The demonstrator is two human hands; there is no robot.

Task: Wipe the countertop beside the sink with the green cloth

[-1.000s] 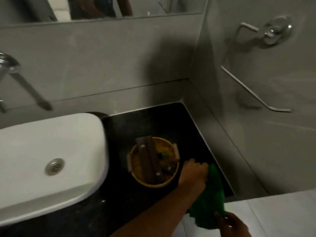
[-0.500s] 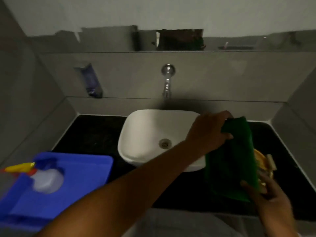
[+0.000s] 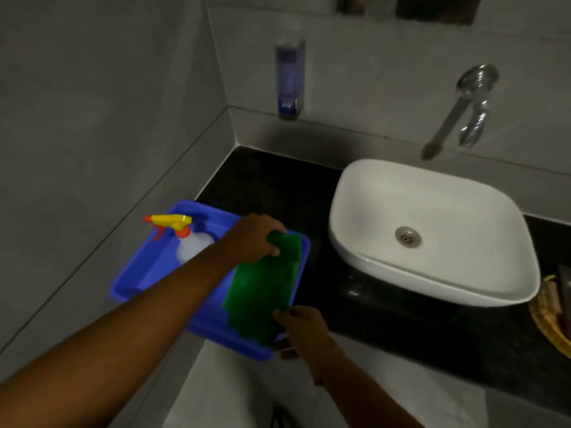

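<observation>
At the far left a blue tray [image 3: 145, 274] sits on the counter [image 3: 278, 186] against the side wall, with a spray bottle [image 3: 188, 242] lying in it; over the tray's right half the green cloth [image 3: 262, 288] is stretched between the two hands, its long axis running from the far end down toward the person; the left hand [image 3: 253, 239] is closed on the far end, fingers curled over the edge; the right hand [image 3: 301, 327] pinches the near end at the tray's front rim; so the cloth is already gripped at both ends and hangs over the tray, not on the stone. The bare dark counter to be wiped lies just right of the cloth, between the tray and the white sink [image 3: 432, 236]; the right hand is the nearer to that strip, so I judge the coming move to be a short shift rightward and down onto it; further right, past the sink, a yellow basket [image 3: 553, 319] shows at the frame edge.
</observation>
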